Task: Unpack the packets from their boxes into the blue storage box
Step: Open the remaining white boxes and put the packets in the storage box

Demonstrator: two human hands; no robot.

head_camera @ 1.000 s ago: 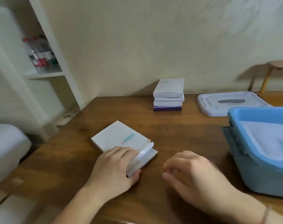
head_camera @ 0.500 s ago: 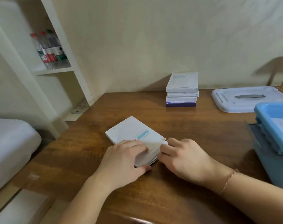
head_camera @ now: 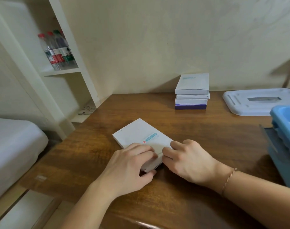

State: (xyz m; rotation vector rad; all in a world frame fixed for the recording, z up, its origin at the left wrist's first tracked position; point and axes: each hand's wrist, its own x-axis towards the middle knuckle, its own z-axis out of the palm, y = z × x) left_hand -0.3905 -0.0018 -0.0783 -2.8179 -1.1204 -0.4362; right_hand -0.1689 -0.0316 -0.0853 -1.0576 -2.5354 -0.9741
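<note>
I see the white box (head_camera: 141, 139) flat on the table (head_camera: 207, 129) at frame centre, long axis toward upper left, my left hand (head_camera: 129, 166) and right hand (head_camera: 189, 159) both gripping its near end, the flap now closed.

Bare tabletop (head_camera: 207, 133) runs across the middle of the frame, between the white box (head_camera: 141, 138) under both hands at centre and the stack of boxes (head_camera: 191, 92) against the wall at upper centre. The left hand (head_camera: 129, 164) and right hand (head_camera: 189, 161) crowd the box's near end, touching it from either side. At the right edge the blue storage box (head_camera: 284, 129) stands as a tall wall, with its white lid (head_camera: 256, 103) lying flat behind it, close to the stack. Left of the white box the wood is open to the tabletop's edge, where a bed (head_camera: 13, 146) and a white shelf (head_camera: 61, 73) holding bottles (head_camera: 58, 50) stand beyond.
</note>
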